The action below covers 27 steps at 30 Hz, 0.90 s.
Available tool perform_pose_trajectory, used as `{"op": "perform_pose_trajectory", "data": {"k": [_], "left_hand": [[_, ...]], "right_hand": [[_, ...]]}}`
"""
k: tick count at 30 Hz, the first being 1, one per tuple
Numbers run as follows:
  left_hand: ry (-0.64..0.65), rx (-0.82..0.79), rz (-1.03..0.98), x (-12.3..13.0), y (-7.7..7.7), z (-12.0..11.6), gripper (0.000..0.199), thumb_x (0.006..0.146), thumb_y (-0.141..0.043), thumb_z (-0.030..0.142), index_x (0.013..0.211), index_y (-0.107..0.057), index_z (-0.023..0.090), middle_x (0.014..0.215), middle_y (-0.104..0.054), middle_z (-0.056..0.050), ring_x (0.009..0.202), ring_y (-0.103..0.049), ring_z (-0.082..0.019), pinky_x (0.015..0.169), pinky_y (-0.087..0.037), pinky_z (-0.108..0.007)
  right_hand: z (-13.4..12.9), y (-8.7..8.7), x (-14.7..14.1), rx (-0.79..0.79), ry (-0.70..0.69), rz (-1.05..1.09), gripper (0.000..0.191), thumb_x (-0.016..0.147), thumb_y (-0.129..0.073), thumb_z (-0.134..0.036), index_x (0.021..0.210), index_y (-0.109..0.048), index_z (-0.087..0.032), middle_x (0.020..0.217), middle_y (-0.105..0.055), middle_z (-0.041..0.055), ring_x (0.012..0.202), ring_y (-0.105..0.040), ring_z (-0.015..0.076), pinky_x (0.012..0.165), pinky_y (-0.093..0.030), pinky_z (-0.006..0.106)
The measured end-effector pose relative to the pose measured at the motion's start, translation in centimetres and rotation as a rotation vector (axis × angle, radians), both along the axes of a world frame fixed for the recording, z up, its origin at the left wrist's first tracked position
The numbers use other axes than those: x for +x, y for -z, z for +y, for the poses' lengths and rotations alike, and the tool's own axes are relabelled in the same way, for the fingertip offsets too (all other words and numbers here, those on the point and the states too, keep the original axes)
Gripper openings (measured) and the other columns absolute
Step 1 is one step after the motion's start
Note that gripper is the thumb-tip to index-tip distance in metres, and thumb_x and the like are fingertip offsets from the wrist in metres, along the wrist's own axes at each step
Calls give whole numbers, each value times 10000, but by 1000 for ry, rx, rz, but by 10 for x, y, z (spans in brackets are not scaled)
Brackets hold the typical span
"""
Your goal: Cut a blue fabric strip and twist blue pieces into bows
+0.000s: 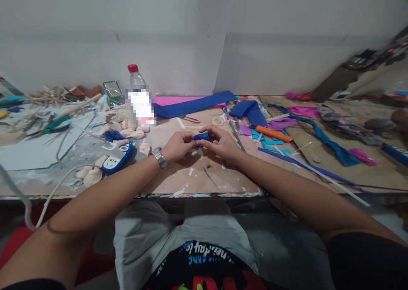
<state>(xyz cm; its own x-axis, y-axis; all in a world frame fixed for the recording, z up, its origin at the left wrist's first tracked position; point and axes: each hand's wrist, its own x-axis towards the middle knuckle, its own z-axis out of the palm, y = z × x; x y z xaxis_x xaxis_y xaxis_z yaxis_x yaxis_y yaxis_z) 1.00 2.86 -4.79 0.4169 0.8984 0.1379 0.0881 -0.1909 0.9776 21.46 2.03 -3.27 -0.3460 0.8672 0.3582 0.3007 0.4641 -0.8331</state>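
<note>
Between my two hands, over the near middle of the table, is a small bundle of dark blue fabric (202, 137). My left hand (179, 146) pinches its left side with thumb and fingers. On the other side, the fingers of my right hand (223, 144) curl round it, the thumb pressing along its lower edge. Part of the bundle is hidden by my fingertips. Just beyond my hands lie a small pinkish tool (190, 119) and a pale ring of tape or band (218, 121). A thin dark strip (210, 177) rests on the tabletop below them.
Left: a blue-and-white power strip (117, 158), peach fabric pieces (93, 176), green-handled scissors (57, 125), a lit phone (142, 107) and a red-capped bottle (133, 69). Behind: a long blue strip (197, 105). Right: an orange cutter (273, 134), coloured scraps and a cardboard sheet (302, 143).
</note>
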Motion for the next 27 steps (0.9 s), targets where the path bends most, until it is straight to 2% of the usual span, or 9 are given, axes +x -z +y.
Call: {"op": "perform_pose_trajectory", "data": {"k": [3,8,13,17,20,24,27], "left_hand": [[14,5,2,0,-1,0,484,766,-794,603,822,-715,129,704,-689,-34,610,-548,-119,592,-399,-240],[27,36,48,0,2,1,464,813,-758,598,831,-717,136,705,-677,-29,610,-537,-113,581,-384,-237],[32,82,123,0,3,0,374,831,-743,511,822,-694,140,673,-641,-14,607,-526,-120,573,-380,-236],[28,127,118,0,2,-1,294,855,-708,434,889,-701,142,775,-687,-33,695,-582,-143,648,-437,-253],[22,130,84,1,1,0,306,882,-675,448,853,-684,144,768,-675,-29,689,-575,-135,664,-435,-254],[-19,106,22,2,2,1,318,871,-688,457,799,-642,151,704,-626,-6,645,-531,-119,646,-410,-250],[-30,79,6,3,3,1,298,874,-684,438,803,-633,153,720,-632,-9,652,-537,-122,663,-418,-258]], "right_hand": [[1,-1,-1,-4,9,-22,319,825,-768,-405,1043,-701,-182,956,-749,65,831,-661,207,740,-511,332],[3,3,-1,-23,20,-22,236,833,-713,-364,973,-688,-176,890,-724,48,784,-636,194,734,-499,328],[4,5,-1,-14,27,-41,196,826,-695,-349,925,-681,-181,816,-678,19,735,-596,176,700,-464,306],[4,4,0,-9,32,-49,160,824,-699,-333,896,-686,-190,800,-676,15,737,-593,179,703,-469,311],[4,5,1,-20,15,-30,175,832,-708,-328,946,-691,-197,845,-697,26,773,-621,191,726,-501,324],[6,9,0,-60,1,71,329,811,-740,-313,1116,-666,-212,993,-720,48,891,-670,208,786,-543,336],[7,12,-1,-102,9,139,374,810,-740,-299,1162,-645,-214,1017,-716,52,935,-674,209,810,-549,337]]}}
